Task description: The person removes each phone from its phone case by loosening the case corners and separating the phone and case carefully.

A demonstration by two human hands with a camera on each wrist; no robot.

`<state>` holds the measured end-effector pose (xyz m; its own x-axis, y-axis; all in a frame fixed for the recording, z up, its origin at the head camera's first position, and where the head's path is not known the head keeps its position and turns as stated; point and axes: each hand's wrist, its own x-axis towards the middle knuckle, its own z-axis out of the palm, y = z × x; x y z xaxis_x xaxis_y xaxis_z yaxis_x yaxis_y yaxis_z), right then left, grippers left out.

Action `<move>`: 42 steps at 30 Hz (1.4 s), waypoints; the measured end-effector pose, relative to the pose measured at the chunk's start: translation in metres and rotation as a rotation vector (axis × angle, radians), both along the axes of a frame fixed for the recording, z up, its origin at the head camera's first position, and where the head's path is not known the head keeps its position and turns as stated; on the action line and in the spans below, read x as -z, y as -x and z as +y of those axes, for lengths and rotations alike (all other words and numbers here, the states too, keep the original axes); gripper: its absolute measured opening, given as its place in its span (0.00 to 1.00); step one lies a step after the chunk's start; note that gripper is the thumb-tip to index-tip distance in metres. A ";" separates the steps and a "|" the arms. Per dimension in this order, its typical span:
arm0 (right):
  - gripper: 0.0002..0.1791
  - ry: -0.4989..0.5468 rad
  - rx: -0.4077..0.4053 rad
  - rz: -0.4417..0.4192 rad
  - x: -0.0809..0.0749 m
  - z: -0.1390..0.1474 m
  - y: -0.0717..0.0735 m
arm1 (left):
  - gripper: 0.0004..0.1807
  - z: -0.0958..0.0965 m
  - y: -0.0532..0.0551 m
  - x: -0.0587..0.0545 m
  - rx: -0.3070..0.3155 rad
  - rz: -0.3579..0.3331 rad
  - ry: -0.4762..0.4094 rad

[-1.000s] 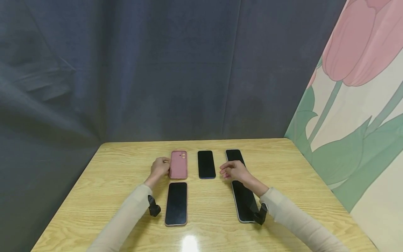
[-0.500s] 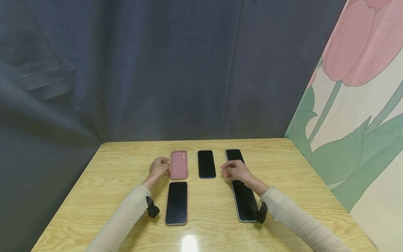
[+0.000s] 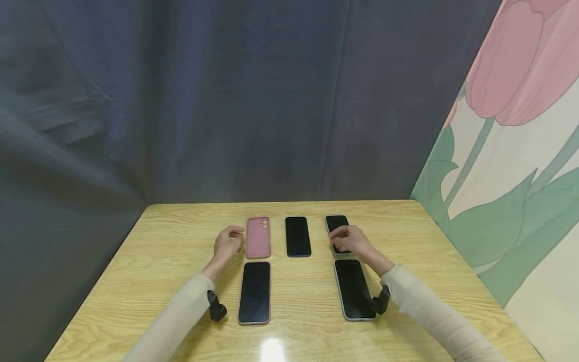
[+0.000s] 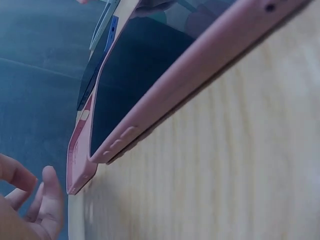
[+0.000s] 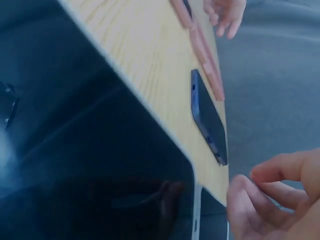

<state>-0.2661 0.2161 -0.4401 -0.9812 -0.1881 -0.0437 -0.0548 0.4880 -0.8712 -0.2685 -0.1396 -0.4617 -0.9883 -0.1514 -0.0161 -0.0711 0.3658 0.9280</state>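
Note:
My left hand (image 3: 228, 242) is beside the left edge of a pink phone case (image 3: 258, 238), which lies inside-up with camera cutouts at its top. In the left wrist view its fingers (image 4: 50, 200) are relaxed and hold nothing. My right hand (image 3: 352, 240) hovers over the far right smartphone (image 3: 336, 221), partly hiding its lower half. Loosely bent fingers (image 5: 240, 200) with nothing between them show in the right wrist view. Between the hands lies a smartphone with a blue edge (image 3: 297, 236), black screen up.
Nearer me lie a smartphone in a pink case (image 3: 255, 293) on the left and a pale-edged smartphone (image 3: 355, 290) on the right, both screen up. The wooden table (image 3: 181, 236) ends at a dark curtain (image 3: 244, 100); a tulip-patterned wall hanging (image 3: 497, 201) borders the right.
My right hand has moved a little right, from beside the far right smartphone to over it. The left hand has drawn slightly left from the pink phone case.

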 end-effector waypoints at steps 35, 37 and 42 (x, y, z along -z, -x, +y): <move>0.43 -0.631 0.093 0.059 0.029 0.023 0.026 | 0.11 0.019 -0.013 0.002 0.085 -0.017 -0.133; 0.45 -0.644 0.092 0.058 0.028 0.022 0.026 | 0.11 0.020 -0.013 0.002 0.085 -0.021 -0.133; 0.43 -0.672 0.125 0.004 0.018 0.012 0.022 | 0.10 0.019 -0.012 0.001 0.088 -0.024 -0.138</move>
<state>-0.2878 0.2286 -0.4583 -0.9942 -0.0063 -0.1073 0.0348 0.9258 -0.3764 -0.2569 -0.1201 -0.4631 -0.9968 -0.0588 -0.0547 -0.0673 0.2404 0.9684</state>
